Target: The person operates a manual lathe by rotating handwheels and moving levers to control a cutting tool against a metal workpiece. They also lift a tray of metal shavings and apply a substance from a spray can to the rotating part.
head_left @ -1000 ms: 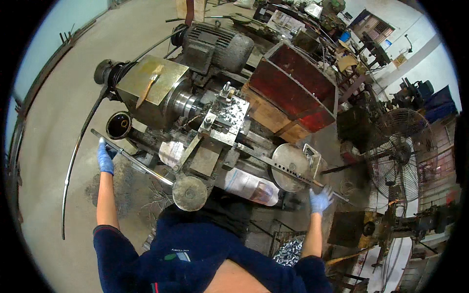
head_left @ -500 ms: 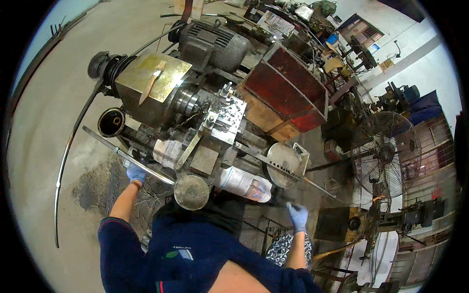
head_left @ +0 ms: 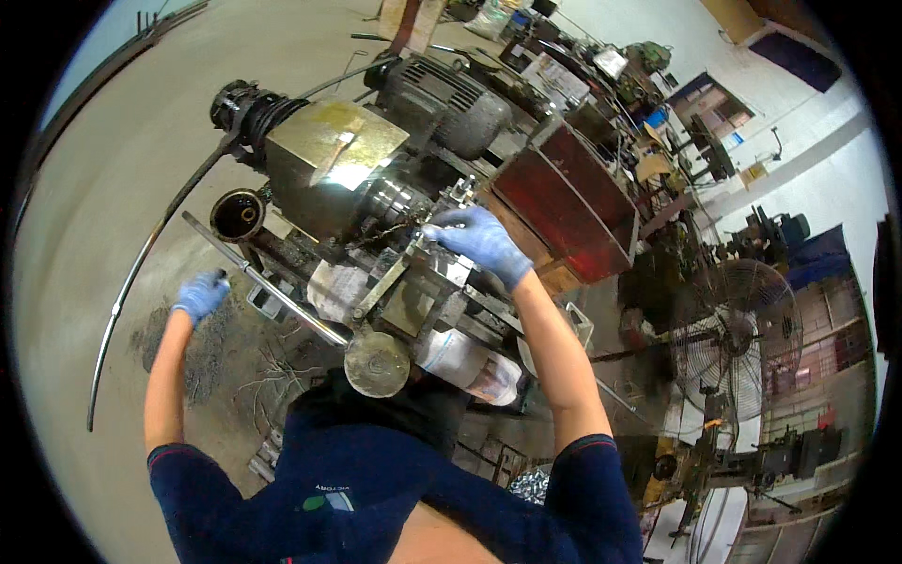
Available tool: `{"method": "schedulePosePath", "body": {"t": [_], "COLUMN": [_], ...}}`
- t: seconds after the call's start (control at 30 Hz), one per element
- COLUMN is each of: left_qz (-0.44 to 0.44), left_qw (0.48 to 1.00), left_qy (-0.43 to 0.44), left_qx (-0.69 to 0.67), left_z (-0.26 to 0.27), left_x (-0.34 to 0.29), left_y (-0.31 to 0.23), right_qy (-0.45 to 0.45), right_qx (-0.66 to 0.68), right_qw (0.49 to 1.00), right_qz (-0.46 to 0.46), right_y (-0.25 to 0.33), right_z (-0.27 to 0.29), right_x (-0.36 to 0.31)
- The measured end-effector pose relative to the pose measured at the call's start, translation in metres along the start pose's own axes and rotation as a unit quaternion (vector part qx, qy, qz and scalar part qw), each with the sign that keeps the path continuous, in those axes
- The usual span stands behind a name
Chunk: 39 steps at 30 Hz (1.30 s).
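Note:
My left hand point(head_left: 200, 296), in a blue glove, is out to the left of the small lathe, over the floor. Its fingers are closed on a small dark piece point(head_left: 223, 276) that shows at the fingertips, too small to name. My right hand point(head_left: 477, 242), also gloved, is above the lathe's metal tool block point(head_left: 458, 268), its fingers drawn together beside the chuck point(head_left: 399, 201). What they hold, if anything, is hidden. A long metal lever point(head_left: 272, 287) runs between my hands, and a round handwheel point(head_left: 377, 365) is in front of my body.
A red metal bin point(head_left: 564, 202) and a motor point(head_left: 446, 103) stand behind the lathe. A wooden-handled brush point(head_left: 334, 155) lies on its cover. To the right are a caged fan point(head_left: 733, 324) and, low down, a container of shiny metal parts point(head_left: 531, 485).
My right hand has come up from the lower right, near the metal parts, to the tool block. My left hand has moved out and up to the left from beneath the lever.

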<state>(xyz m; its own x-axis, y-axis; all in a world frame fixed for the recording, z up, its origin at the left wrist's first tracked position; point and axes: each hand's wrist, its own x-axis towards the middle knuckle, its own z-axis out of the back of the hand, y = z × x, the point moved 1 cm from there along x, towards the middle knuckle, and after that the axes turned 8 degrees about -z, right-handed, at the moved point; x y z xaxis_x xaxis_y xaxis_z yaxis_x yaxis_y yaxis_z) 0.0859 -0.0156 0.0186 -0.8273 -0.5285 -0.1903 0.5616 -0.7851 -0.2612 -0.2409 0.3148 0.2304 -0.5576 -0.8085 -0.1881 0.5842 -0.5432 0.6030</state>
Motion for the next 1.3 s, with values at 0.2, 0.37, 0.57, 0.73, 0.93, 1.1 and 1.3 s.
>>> {"method": "schedulePosePath", "body": {"t": [0.2, 0.37, 0.57, 0.73, 0.93, 1.1, 1.3], "left_qz": [0.071, 0.135, 0.232, 0.236, 0.242, 0.244, 0.242], "left_qw": [0.954, 0.934, 0.929, 0.929, 0.921, 0.928, 0.938], "left_qy": [-0.286, -0.331, -0.280, -0.272, -0.286, -0.267, -0.245], "left_qx": [-0.060, -0.021, 0.068, 0.088, 0.105, 0.084, -0.032], "left_z": [0.106, 0.071, 0.068, 0.070, 0.076, 0.080, 0.057], "left_x": [-0.073, -0.082, -0.057, -0.045, -0.030, -0.046, -0.083], "left_y": [0.065, 0.164, 0.125, 0.175, 0.176, 0.173, 0.042], "right_qy": [-0.019, 0.002, -0.029, 0.025, -0.016, -0.004, -0.048], "right_qx": [0.040, -0.066, 0.044, -0.033, 0.092, -0.294, -0.299], "right_qw": [0.999, 0.995, 0.998, 0.996, 0.995, 0.956, 0.952], "right_qz": [-0.017, -0.074, -0.044, -0.079, -0.025, -0.017, -0.049], "right_y": [0.012, 0.003, 0.011, 0.017, 0.003, 0.035, 0.029], "right_z": [-0.019, -0.019, -0.021, -0.029, -0.025, -0.031, -0.049], "right_x": [0.035, 0.043, 0.044, 0.036, 0.036, 0.047, 0.057]}}
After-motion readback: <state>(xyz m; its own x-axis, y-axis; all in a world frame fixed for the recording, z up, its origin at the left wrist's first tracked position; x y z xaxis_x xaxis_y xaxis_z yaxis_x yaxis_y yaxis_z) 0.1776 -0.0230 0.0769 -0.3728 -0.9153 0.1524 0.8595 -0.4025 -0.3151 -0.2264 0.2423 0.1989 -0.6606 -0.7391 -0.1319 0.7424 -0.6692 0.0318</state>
